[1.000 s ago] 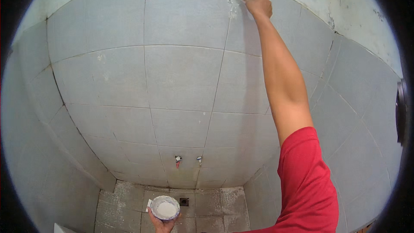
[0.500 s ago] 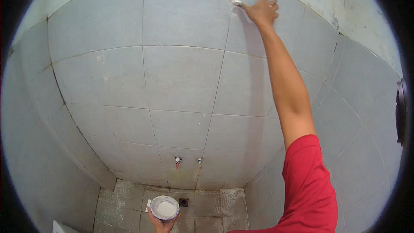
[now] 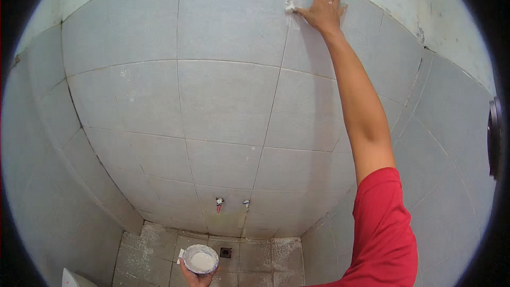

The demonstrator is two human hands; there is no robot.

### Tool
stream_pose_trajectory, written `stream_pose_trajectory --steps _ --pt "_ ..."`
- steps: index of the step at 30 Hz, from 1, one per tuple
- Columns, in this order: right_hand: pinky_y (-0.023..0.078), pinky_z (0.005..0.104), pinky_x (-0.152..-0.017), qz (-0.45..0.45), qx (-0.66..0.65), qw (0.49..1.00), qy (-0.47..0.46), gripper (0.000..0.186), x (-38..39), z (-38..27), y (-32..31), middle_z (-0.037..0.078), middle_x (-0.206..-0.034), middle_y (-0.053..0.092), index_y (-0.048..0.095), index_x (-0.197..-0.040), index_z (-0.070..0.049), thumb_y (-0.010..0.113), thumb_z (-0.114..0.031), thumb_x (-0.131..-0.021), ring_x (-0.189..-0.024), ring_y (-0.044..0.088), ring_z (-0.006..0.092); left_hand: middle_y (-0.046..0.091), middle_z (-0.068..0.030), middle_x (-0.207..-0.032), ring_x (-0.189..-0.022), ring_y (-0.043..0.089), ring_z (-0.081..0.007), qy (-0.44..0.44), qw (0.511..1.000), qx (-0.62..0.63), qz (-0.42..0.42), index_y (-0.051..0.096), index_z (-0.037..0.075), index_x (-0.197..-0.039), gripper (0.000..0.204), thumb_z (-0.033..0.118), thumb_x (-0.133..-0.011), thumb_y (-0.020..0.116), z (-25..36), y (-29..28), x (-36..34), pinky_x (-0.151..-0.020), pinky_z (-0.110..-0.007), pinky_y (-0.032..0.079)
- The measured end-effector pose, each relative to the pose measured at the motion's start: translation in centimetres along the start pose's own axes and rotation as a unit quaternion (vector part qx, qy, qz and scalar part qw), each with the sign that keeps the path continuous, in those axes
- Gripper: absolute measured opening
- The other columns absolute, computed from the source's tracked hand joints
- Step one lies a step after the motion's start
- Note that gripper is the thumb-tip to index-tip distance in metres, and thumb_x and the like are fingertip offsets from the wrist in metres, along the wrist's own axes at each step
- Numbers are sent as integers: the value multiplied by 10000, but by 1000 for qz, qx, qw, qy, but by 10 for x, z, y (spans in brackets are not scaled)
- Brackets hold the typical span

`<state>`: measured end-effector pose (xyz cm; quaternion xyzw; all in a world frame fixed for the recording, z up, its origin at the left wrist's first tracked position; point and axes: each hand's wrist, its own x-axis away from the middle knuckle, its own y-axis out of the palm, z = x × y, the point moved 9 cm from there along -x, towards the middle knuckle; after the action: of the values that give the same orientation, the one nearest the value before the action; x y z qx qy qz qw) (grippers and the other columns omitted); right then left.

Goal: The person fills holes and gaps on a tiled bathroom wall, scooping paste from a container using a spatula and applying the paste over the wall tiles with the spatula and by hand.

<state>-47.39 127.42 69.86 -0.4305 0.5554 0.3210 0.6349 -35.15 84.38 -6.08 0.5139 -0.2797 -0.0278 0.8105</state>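
High on the grey tiled wall (image 3: 228,95), my right hand (image 3: 325,13) is spread with its fingers apart. White paste coats several of its fingertips. Its thumb reaches a white lump of paste (image 3: 290,6) on a vertical tile joint, with smears around it. Low in the view, my left hand (image 3: 194,277) holds a round bowl (image 3: 215,255) from below. White paste (image 3: 202,261) lies inside the bowl. A small flat white piece (image 3: 180,255) sticks out beside the bowl at its left; whether my fingers hold it cannot be made out.
Two small taps, one with a red part (image 3: 219,204) and another (image 3: 246,203), jut from the lower wall. A square floor drain (image 3: 226,252) sits in the tiled floor. A white object (image 3: 74,278) stands at the lower left, and a dark round-edged thing (image 3: 494,138) at the right.
My right hand's fingers have spread and stretched upward from a more curled pose, while the thumb stays near the joint. The bowl remains in my left hand. The whole view has shifted slightly.
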Motion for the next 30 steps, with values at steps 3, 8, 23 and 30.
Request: stream_pose_trajectory --steps 3,8,23,30 --pt "168 672 -1093 21 -25 999 27 1176 -22 -4 -6 303 -1531 176 163 -1525 -119 788 -599 -652 -1435 146 445 503 -103 -1364 -1217 486 -389 32 998 -36 -38 475 199 -1360 810 786 -815 356 2 21 2 -934 -616 418" --pt "155 646 -1113 7 -87 991 104 1178 -42 15 8 302 -1534 169 142 -1528 -109 781 -602 -669 -1431 140 462 488 -105 -1376 -1230 472 -387 7 1000 -1 -12 477 197 -1358 822 793 -801 378 -5 26 6 -940 -615 414" --pt "71 557 -1166 -26 -141 979 144 1177 7 10 18 284 -1553 120 121 -1520 -40 779 -567 -697 -1462 18 413 515 -112 -1343 -1187 506 -388 15 999 -36 -37 474 190 -1358 808 781 -818 366 -15 23 -6 -908 -633 433" --pt "62 558 -1164 -22 -178 959 218 1181 1 17 14 257 -1572 74 97 -1524 -42 772 -565 -708 -1464 -5 408 540 -109 -1311 -1164 528 -384 21 998 -28 -52 488 171 -1341 813 783 -819 366 -13 3 -7 -899 -622 451"
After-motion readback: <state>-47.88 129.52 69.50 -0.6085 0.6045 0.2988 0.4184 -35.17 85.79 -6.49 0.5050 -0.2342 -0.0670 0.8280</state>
